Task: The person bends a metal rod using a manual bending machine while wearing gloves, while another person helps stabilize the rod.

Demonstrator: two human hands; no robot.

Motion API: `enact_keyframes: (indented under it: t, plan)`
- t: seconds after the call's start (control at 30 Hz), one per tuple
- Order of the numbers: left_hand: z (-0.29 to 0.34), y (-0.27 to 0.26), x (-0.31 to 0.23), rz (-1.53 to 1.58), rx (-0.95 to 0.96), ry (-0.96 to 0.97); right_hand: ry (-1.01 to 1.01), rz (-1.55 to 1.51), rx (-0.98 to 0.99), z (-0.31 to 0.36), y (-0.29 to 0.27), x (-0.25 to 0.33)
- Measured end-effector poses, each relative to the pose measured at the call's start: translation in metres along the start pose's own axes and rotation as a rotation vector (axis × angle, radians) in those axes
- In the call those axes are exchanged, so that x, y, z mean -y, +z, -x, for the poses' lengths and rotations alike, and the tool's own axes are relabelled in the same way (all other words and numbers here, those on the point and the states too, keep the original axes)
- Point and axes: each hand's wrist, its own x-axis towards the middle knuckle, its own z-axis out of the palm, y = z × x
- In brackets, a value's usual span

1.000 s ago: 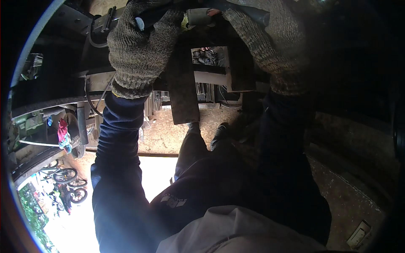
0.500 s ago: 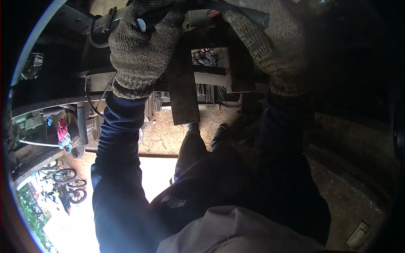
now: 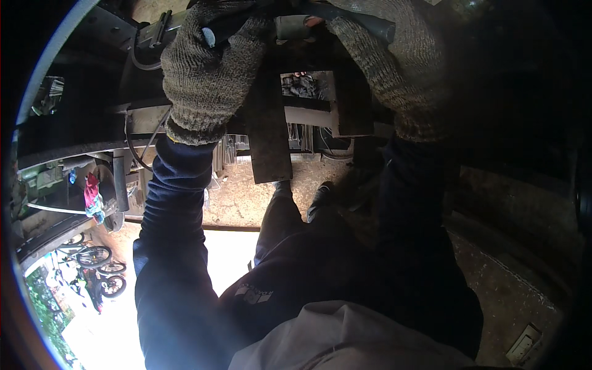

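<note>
My left hand (image 3: 206, 74), in a grey knitted glove, is closed around a dark bar whose pale round end (image 3: 209, 37) pokes out by the thumb. Level with it, my right hand (image 3: 404, 58) wears a matching glove and wraps round a dark tube-like handle (image 3: 377, 26). Between the hands sits a short greyish cylinder (image 3: 293, 28), with a small reddish spot beside it. What the two handles join to is lost in shadow at the top edge. Below my hands are two dark flat metal-looking plates, the left one (image 3: 269, 142) longer than the right one (image 3: 354, 108).
Bundles of thin rods (image 3: 300, 137) stand below the dark beams. At the left, a red and blue cloth (image 3: 92, 194) hangs near a grey pipe (image 3: 119, 182). Bicycles (image 3: 94, 256) are parked in bright light outside. A pale box (image 3: 524, 344) lies at the lower right.
My left hand has shifted very slightly to the right with its bar. My right hand keeps its hold and looks almost still.
</note>
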Motion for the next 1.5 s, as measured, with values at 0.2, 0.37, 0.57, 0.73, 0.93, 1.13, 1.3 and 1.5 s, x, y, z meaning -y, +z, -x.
enact_keyframes:
  t: [0.2,0.37,0.57,0.73,0.93,1.13,1.3,1.5]
  plan:
    - [0.000,0.000,0.003,-0.009,-0.012,0.039,-0.003,-0.006,-0.013,-0.004,-0.001,-0.001]
    - [0.000,0.001,0.004,-0.051,-0.013,0.046,-0.048,0.054,0.005,0.002,0.001,0.000]
    - [0.001,-0.001,0.005,-0.021,-0.004,0.023,-0.138,0.154,0.034,0.006,0.005,0.001]
    - [0.002,-0.002,0.003,-0.046,-0.014,0.024,-0.186,0.208,0.050,0.007,0.008,0.002]
    - [-0.001,0.001,0.006,0.032,0.016,0.066,-0.091,0.060,0.038,0.011,0.010,0.002]
    - [-0.002,0.000,0.004,0.120,0.065,0.059,-0.214,0.116,0.086,0.010,0.006,0.000]
    - [-0.001,0.000,0.000,0.012,0.028,0.070,-0.144,-0.001,0.084,0.010,0.007,-0.003]
    - [0.000,-0.001,0.003,-0.084,-0.002,0.077,-0.162,0.121,0.074,0.010,0.009,0.002]
